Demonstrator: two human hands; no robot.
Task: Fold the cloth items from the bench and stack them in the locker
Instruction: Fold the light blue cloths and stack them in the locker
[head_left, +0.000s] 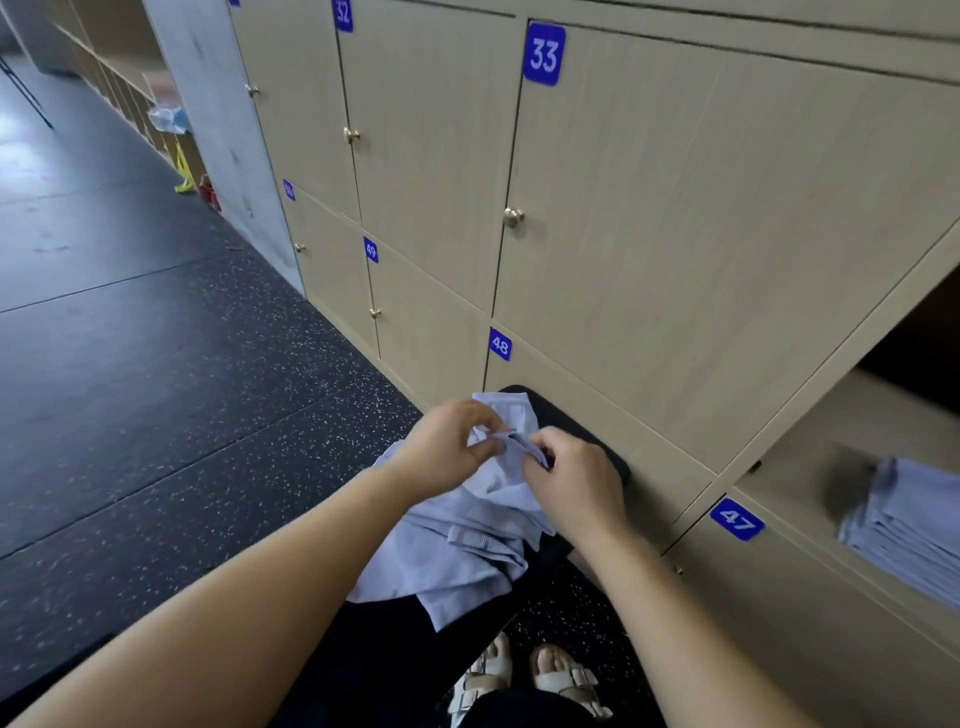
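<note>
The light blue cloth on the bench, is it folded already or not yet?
Not folded. The cloth lies crumpled on the black bench, and the left hand and the right hand pinch its upper edge.

Blue plates with white numbers stood on the pale locker doors (675, 234), each at a door's upper left corner. Plate 33 (544, 54) was the nearest and clearest, in the upper row. To its left, plate 32 (343, 14) was cut by the top edge of the view. Along the lower row ran plate 49 (371, 251), plate 48 (500, 345) and plate 47 (736, 518), the last on the door just below the open locker (810, 457). A blurred plate (289, 190) left of plate 49 could not be read.
</note>
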